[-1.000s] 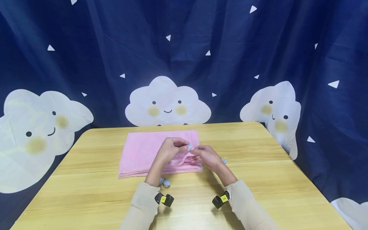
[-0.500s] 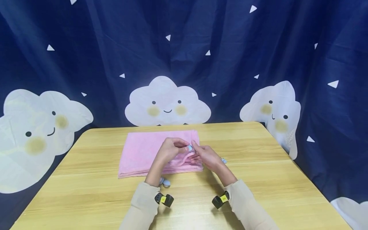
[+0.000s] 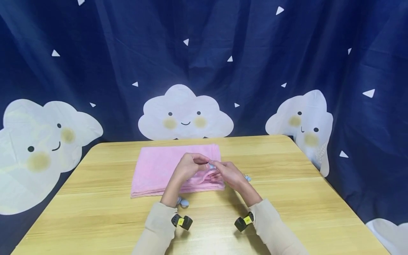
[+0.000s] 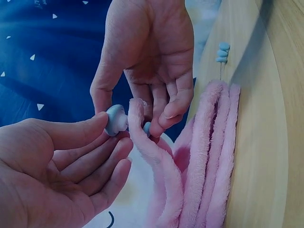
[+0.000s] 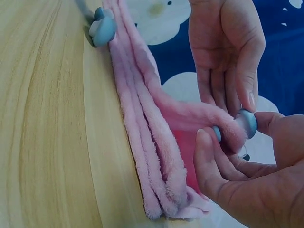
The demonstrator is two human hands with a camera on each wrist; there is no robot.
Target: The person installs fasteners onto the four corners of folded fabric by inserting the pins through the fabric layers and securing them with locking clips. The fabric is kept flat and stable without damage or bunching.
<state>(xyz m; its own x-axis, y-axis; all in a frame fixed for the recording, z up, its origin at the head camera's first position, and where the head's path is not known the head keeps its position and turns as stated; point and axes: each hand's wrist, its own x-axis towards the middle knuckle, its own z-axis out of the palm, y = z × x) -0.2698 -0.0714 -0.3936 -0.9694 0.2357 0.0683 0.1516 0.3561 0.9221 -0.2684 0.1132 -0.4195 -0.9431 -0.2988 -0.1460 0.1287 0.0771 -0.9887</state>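
A navy curtain point(image 3: 204, 63) hangs in folds behind the work, printed with scattered white triangles, three smiling clouds in full or nearly so, and part of a fourth pale shape at the lower right. In front of it stands one table point(image 3: 280, 163) with a light wood grain and rounded far corners. A single pink cloth point(image 3: 159, 161), folded into several layers, lies near the table's far edge, left of the middle; wood shows on both sides of it, most widely to the right, and along the near side between the forearms. The cloth's near right corner is lifted in a loose flap between two hands. The left hand point(image 3: 188, 167) pinches a pale blue mushroom-shaped clip point(image 4: 114, 121) between thumb and fingers, with only a narrow gap between them. The right hand point(image 3: 230, 173) is curled around the flap, its thumb on the same clip's cap and its fingers by a smaller blue piece point(image 4: 147, 128) on the cloth's other side. Two more clusters of blue pieces rest on the table: one cluster point(image 3: 183, 203) beside the cloth's near edge, by the left wrist, and another cluster point(image 3: 248, 178) to the cloth's right, past the right wrist. Two cream sleeves point(image 3: 156, 226) and two black wrist devices point(image 3: 187, 222) with yellow labels show over the near part of the table.
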